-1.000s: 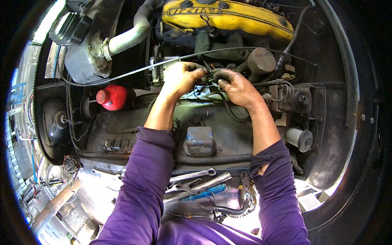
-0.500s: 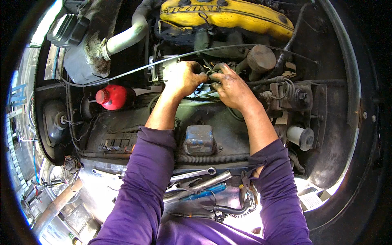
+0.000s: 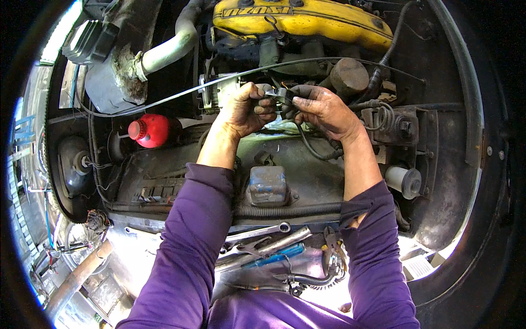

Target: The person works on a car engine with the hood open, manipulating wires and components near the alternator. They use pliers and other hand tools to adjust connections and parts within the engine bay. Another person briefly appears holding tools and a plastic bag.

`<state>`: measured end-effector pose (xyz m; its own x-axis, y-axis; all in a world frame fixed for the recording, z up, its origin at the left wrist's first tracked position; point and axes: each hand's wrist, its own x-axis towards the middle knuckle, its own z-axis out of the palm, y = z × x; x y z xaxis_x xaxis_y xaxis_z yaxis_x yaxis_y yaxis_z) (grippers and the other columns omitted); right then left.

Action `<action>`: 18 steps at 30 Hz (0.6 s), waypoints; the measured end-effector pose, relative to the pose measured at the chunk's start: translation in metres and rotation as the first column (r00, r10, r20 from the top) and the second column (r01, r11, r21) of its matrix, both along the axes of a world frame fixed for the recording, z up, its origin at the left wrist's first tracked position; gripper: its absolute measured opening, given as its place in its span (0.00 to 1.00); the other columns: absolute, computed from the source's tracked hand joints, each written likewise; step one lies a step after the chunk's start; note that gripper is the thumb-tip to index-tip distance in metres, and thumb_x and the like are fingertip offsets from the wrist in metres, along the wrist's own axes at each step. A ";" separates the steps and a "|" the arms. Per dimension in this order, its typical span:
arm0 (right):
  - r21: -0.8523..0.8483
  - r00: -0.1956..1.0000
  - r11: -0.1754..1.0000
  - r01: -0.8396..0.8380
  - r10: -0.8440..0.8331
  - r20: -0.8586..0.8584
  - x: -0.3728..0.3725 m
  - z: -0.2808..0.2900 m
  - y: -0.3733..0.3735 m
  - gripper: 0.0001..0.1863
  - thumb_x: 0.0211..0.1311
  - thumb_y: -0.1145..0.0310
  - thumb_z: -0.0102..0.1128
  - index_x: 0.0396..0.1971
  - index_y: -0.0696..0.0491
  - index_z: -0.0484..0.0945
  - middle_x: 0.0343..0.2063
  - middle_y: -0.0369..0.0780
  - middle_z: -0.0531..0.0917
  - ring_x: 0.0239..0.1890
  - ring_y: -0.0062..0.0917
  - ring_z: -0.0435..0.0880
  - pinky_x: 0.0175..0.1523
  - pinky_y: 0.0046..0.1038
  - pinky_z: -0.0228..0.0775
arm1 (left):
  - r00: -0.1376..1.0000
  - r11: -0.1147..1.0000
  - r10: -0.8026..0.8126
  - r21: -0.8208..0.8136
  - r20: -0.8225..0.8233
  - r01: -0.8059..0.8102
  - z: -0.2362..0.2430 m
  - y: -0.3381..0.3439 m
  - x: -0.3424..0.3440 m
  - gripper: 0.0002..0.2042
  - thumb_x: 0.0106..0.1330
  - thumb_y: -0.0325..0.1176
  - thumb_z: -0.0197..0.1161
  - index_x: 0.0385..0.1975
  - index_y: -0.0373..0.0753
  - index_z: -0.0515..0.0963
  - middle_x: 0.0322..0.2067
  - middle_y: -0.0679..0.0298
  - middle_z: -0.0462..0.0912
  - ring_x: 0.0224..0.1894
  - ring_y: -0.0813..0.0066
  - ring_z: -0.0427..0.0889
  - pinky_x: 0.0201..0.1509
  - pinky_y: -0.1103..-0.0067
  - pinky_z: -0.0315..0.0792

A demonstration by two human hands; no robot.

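Observation:
Above the engine bay's front panel, my two hands meet with fingers closed. Between them is a short, shiny strip of black tape (image 3: 278, 93), which looks like electrical tape. My left hand (image 3: 246, 109) pinches its left end between thumb and fingers. My right hand (image 3: 326, 112) grips a dark wire bundle beside the strip, its fingertips partly hiding it. A bit of orange wire (image 3: 285, 85) sticks up there. Below my right hand a black cable (image 3: 308, 143) curves down to the right.
A yellow valve cover (image 3: 307, 21) lies beyond my hands, with a thin grey cable (image 3: 241, 74) crossing before it. At left stands a red bottle (image 3: 153, 130). A blue-grey box (image 3: 268, 185) sits nearer me. A wrench (image 3: 260, 232) and pliers (image 3: 332, 241) lie at the front edge.
My hands have turned and come slightly apart, exposing the shiny black strip between them. My right hand has shifted right, and the black cable under it now shows more plainly.

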<state>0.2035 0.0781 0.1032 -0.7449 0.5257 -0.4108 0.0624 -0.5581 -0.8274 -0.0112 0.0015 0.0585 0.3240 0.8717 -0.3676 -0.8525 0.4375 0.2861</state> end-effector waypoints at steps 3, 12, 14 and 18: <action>-0.100 0.992 0.995 -0.006 -0.007 -0.124 0.002 0.000 0.001 0.15 0.68 0.66 0.63 0.51 0.56 0.80 0.37 0.35 0.85 0.39 0.20 0.83 0.42 0.24 0.76 | 0.971 0.999 -0.004 0.033 0.240 -0.004 0.001 0.000 0.005 0.03 0.56 0.34 0.57 0.23 0.47 0.71 0.21 0.69 0.70 0.18 0.82 0.62 0.29 0.79 0.61; 0.201 0.966 0.977 -0.074 0.020 0.258 -0.005 -0.016 0.005 0.17 0.70 0.61 0.60 0.46 0.60 0.82 0.35 0.40 0.86 0.41 0.20 0.83 0.46 0.26 0.74 | 0.946 0.957 0.128 -0.213 -0.297 -0.196 -0.011 0.011 0.001 0.05 0.59 0.37 0.60 0.26 0.46 0.76 0.23 0.67 0.77 0.21 0.78 0.70 0.26 0.78 0.64; 0.461 0.815 0.846 -0.267 -0.057 0.576 -0.011 -0.024 0.002 0.17 0.70 0.63 0.59 0.47 0.62 0.82 0.37 0.40 0.87 0.39 0.30 0.85 0.46 0.30 0.75 | 0.286 0.965 -0.026 -0.099 -0.958 -0.242 -0.015 0.008 -0.008 0.11 0.59 0.38 0.65 0.36 0.38 0.81 0.22 0.64 0.80 0.23 0.66 0.78 0.30 0.72 0.74; 0.520 0.653 0.761 -0.387 -0.172 0.737 -0.010 -0.043 -0.006 0.22 0.67 0.61 0.58 0.52 0.63 0.80 0.48 0.58 0.83 0.55 0.47 0.82 0.62 0.38 0.70 | -0.624 0.999 0.028 -0.005 -0.781 0.051 -0.027 0.000 -0.003 0.18 0.59 0.43 0.68 0.45 0.40 0.85 0.39 0.49 0.88 0.42 0.56 0.88 0.49 0.67 0.79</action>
<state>0.1934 0.0717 0.0600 -0.4230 0.7849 -0.4528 0.7952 0.0820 -0.6008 -0.0137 0.0016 0.0320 -0.4445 0.8954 -0.0282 0.7772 0.4011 0.4848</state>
